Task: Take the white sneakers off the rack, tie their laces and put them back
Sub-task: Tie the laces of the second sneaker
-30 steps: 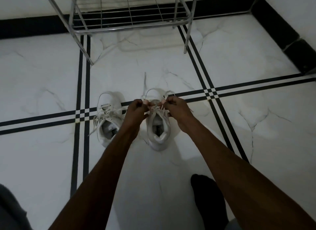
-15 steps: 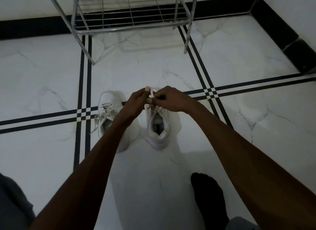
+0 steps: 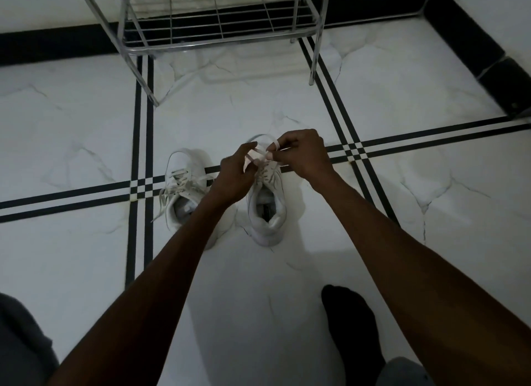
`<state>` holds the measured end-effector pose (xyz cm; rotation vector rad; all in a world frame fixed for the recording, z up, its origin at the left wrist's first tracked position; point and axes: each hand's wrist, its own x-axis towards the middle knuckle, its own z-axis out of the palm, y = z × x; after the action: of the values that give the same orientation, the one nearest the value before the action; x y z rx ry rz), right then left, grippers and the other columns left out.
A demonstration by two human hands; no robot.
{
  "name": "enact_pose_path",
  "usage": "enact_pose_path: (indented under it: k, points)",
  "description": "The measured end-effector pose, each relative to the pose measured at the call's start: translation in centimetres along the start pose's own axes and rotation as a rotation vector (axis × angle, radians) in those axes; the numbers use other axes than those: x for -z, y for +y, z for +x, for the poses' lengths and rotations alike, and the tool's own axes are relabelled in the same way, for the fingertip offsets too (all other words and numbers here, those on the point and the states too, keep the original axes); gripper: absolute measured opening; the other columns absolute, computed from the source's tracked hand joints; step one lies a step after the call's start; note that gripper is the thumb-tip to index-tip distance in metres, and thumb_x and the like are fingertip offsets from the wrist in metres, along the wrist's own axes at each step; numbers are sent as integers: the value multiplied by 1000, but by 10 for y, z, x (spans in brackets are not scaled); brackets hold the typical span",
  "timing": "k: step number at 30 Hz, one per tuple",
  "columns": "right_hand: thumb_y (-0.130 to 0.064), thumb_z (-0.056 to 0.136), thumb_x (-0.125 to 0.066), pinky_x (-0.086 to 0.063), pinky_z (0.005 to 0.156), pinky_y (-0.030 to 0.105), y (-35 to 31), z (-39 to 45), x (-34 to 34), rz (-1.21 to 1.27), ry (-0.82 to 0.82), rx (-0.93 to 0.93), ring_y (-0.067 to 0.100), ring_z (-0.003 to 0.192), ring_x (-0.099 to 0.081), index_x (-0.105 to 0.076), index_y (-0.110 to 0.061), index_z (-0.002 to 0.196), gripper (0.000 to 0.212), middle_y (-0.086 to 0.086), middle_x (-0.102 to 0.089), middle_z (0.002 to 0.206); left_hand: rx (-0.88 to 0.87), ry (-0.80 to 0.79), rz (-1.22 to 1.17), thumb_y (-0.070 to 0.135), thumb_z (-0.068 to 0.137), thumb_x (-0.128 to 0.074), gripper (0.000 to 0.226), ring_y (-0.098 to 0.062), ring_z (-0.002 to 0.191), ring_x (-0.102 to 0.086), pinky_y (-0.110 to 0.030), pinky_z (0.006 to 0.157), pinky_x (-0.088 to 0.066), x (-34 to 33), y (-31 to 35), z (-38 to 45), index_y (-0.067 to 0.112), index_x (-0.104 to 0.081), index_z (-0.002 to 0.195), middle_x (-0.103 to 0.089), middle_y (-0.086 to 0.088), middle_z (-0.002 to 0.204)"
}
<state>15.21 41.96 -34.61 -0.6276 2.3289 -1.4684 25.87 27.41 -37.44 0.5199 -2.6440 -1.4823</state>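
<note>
Two white sneakers stand side by side on the marble floor, toes pointing away from me. The right sneaker (image 3: 267,210) has both my hands over its tongue. My left hand (image 3: 237,174) pinches one end of its white laces (image 3: 258,153). Close beside it, my right hand (image 3: 301,154) grips the other end, with a loop of lace arching above the fingers. The left sneaker (image 3: 184,190) lies partly under my left forearm, its laces loose and spilling over its side. The metal shoe rack (image 3: 218,26) stands behind the shoes.
White marble floor with crossing black stripes (image 3: 140,187). A black skirting runs along the back wall and the right corner (image 3: 465,38). My foot in a black sock (image 3: 350,325) rests at the lower right. Grey cloth (image 3: 20,342) shows at the lower left.
My hands came together over the right sneaker and lifted slightly, working the lace ends into a loop. The left sneaker has not moved.
</note>
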Motion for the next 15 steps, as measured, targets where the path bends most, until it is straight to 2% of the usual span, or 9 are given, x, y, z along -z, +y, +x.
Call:
enact_pose_path:
  k: [3,5,7,8,10,12,13,15]
  points:
    - [-9,70,-88,-60,68,26,0,-3,2,195,-73,-99,12,73,-75,-79,-4,89,21,7,-78,84,-16,138,347,35,96,-53,35,-38,119,-54,-44,105,-40,2,-12,3,16,-67,122,-63,-17,124]
    - [-9,72,-87,-59,68,27,-1,-5,1,294,-104,-160,11,68,-72,-77,1,92,25,11,-77,82,12,223,355,43,96,-53,35,-37,122,-44,-48,99,-46,7,-16,2,14,-69,106,-56,-15,119]
    - [-16,78,-84,-61,74,34,-1,-5,1,367,-124,-209,16,73,-72,-75,4,95,28,18,-77,88,-16,227,264,41,102,-51,34,-29,117,-41,-39,95,-41,16,-12,-2,12,-68,95,-52,-11,111]
    - [-22,82,-80,-60,77,35,0,-4,2,401,-140,-243,19,77,-73,-74,5,98,31,21,-77,94,-36,231,191,38,105,-48,34,-22,109,-44,-36,92,-40,22,-8,-4,15,-66,87,-52,-8,103]
    - [-30,90,-71,-58,76,31,6,-3,5,449,-151,-349,21,86,-74,-73,4,102,35,19,-77,103,-32,293,15,30,107,-46,37,-2,79,-54,-23,74,-45,35,-1,-10,14,-59,77,-52,-3,80]
    - [-26,93,-69,-52,68,27,21,-4,8,424,-90,-482,20,90,-73,-72,-2,101,26,15,-76,106,34,404,-57,29,104,-51,43,-1,50,-51,-15,53,-41,47,-12,-16,0,-57,73,-51,-4,64]
    - [-25,92,-69,-50,64,24,31,-6,10,370,-34,-534,20,90,-73,-71,-7,97,19,14,-76,105,64,468,-24,30,102,-53,45,-4,45,-46,-19,52,-41,53,-23,-18,-2,-56,71,-49,-4,58]
    - [-27,89,-70,-48,59,23,52,-12,13,203,63,-576,22,90,-75,-70,-14,85,14,12,-78,100,118,511,111,37,101,-53,45,-10,49,-45,-28,58,-40,63,-44,-21,6,-54,67,-48,-1,56]
